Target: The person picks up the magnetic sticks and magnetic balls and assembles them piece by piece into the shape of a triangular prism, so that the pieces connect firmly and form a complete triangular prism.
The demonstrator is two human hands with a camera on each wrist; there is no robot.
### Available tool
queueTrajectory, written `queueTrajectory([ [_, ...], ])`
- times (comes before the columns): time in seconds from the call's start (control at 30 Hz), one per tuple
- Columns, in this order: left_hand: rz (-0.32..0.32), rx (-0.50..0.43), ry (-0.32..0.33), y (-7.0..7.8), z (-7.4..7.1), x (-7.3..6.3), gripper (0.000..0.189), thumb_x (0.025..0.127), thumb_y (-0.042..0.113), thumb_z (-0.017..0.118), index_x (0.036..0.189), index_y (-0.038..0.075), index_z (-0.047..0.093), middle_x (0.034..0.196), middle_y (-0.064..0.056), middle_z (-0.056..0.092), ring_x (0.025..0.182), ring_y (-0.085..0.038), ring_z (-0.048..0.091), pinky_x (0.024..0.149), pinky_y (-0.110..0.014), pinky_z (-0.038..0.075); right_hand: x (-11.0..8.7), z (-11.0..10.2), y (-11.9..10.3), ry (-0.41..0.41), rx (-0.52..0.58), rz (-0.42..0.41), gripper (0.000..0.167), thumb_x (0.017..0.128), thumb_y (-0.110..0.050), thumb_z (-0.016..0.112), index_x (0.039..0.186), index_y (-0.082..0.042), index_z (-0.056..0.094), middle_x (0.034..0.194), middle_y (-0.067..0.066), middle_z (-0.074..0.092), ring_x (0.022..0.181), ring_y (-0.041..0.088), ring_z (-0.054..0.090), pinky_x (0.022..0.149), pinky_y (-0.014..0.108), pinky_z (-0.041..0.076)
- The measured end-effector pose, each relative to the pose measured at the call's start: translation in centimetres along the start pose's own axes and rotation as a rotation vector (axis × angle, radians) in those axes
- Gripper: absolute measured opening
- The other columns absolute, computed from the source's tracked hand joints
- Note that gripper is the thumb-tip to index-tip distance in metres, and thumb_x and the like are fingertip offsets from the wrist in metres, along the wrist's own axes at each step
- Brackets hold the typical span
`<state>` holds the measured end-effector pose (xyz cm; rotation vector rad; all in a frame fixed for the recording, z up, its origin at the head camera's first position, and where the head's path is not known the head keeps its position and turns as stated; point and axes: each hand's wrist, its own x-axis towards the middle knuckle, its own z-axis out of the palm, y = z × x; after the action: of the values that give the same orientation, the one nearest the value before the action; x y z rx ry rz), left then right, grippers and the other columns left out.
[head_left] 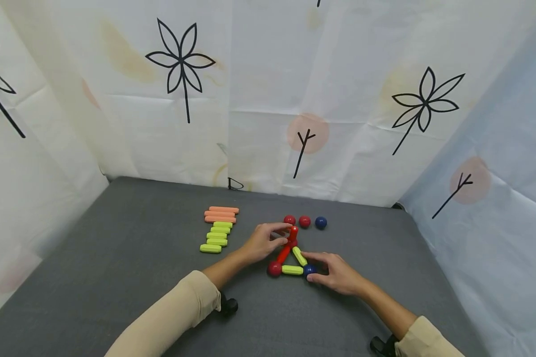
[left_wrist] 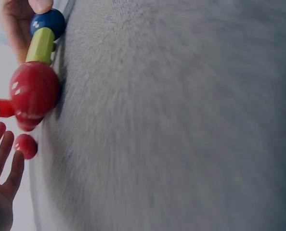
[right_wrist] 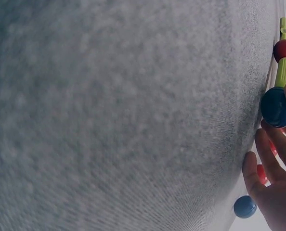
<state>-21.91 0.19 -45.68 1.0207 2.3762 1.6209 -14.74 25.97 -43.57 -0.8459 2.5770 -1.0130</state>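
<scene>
A triangle of sticks and balls lies on the dark table. Its corners are a red ball [head_left: 274,268] at front left, a blue ball [head_left: 309,270] at front right and a far red ball partly behind my left fingers. One side is a red stick [head_left: 284,255]; a front yellow-green stick [head_left: 292,270] and a right yellow-green stick [head_left: 300,256] form the others. An upright red stick [head_left: 294,233] rises from the far corner, pinched by my left hand [head_left: 265,241]. My right hand [head_left: 337,272] holds the blue corner ball, thumb on it and index finger along the right stick.
Behind the triangle sit two loose red balls [head_left: 304,221] and a loose blue ball [head_left: 321,222]. To the left, several yellow-green sticks [head_left: 216,236] lie in a column below orange sticks [head_left: 221,214]. A patterned white cloth [head_left: 259,99] hangs behind the table.
</scene>
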Motion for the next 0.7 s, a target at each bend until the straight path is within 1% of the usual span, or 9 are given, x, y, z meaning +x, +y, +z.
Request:
queueTrajectory([
  [0.1,0.011,-0.003,-0.012,0.3,-1.6,-1.3,0.044,0.093,-0.001,0.067,0.136,0.001,0.059,0.125,-0.018,0.066,0.112,-0.032,0.064,0.093,-0.038,0.053,0.0,0.0,-0.1,-0.002,-0.001,0.002,0.056,0.093,-0.025,0.071,0.143,-0.004,0.053,0.14,0.011,0.058,0.119,0.028,0.058,0.092,0.039,0.049],
  [0.2,0.008,0.019,-0.007,0.4,-3.7,-3.1,0.046,0.092,-0.002,0.068,0.137,0.001,0.057,0.126,-0.02,0.066,0.113,-0.034,0.064,0.094,-0.039,0.053,0.0,0.0,0.0,-0.002,-0.009,0.0,0.057,0.093,-0.026,0.071,0.143,-0.004,0.053,0.14,0.011,0.058,0.12,0.028,0.058,0.092,0.039,0.049],
  [0.27,0.0,0.044,0.017,0.4,-5.2,-4.4,0.047,0.091,-0.002,0.069,0.137,0.001,0.058,0.125,-0.019,0.066,0.113,-0.034,0.065,0.093,-0.038,0.053,0.0,0.0,0.0,0.0,-0.011,-0.003,0.057,0.093,-0.027,0.071,0.143,-0.004,0.053,0.14,0.01,0.058,0.12,0.028,0.058,0.093,0.04,0.049],
  [0.37,-0.033,0.078,0.067,0.2,-7.4,-6.3,0.047,0.089,-0.002,0.071,0.134,0.0,0.059,0.122,-0.016,0.068,0.111,-0.031,0.067,0.091,-0.036,0.054,-0.1,0.0,0.0,0.002,-0.005,-0.004,0.057,0.094,-0.027,0.071,0.143,-0.005,0.053,0.141,0.01,0.057,0.122,0.028,0.057,0.094,0.04,0.049],
  [0.47,-0.049,0.107,0.108,-0.2,-9.4,-8.1,0.045,0.089,-0.003,0.071,0.132,0.001,0.061,0.12,-0.016,0.069,0.108,-0.03,0.068,0.086,-0.035,0.056,-0.1,0.0,-0.1,0.005,-0.003,-0.002,0.057,0.094,-0.027,0.071,0.143,-0.005,0.053,0.14,0.01,0.058,0.12,0.027,0.057,0.093,0.038,0.049],
  [0.57,-0.072,0.139,0.14,-0.7,-10.8,-9.6,0.042,0.089,-0.002,0.071,0.13,0.002,0.063,0.117,-0.014,0.071,0.104,-0.027,0.07,0.083,-0.031,0.056,-0.1,0.0,-0.1,0.006,-0.006,0.002,0.057,0.093,-0.027,0.071,0.143,-0.005,0.053,0.14,0.01,0.058,0.117,0.025,0.058,0.091,0.035,0.049],
  [0.7,-0.097,0.183,0.147,-1.6,-12.1,-11.5,0.04,0.089,0.001,0.073,0.127,0.003,0.064,0.11,-0.009,0.073,0.101,-0.022,0.071,0.082,-0.03,0.057,-0.1,0.0,-0.1,0.003,-0.004,0.007,0.057,0.093,-0.026,0.071,0.143,-0.005,0.053,0.14,0.01,0.058,0.115,0.023,0.057,0.089,0.035,0.049],
])
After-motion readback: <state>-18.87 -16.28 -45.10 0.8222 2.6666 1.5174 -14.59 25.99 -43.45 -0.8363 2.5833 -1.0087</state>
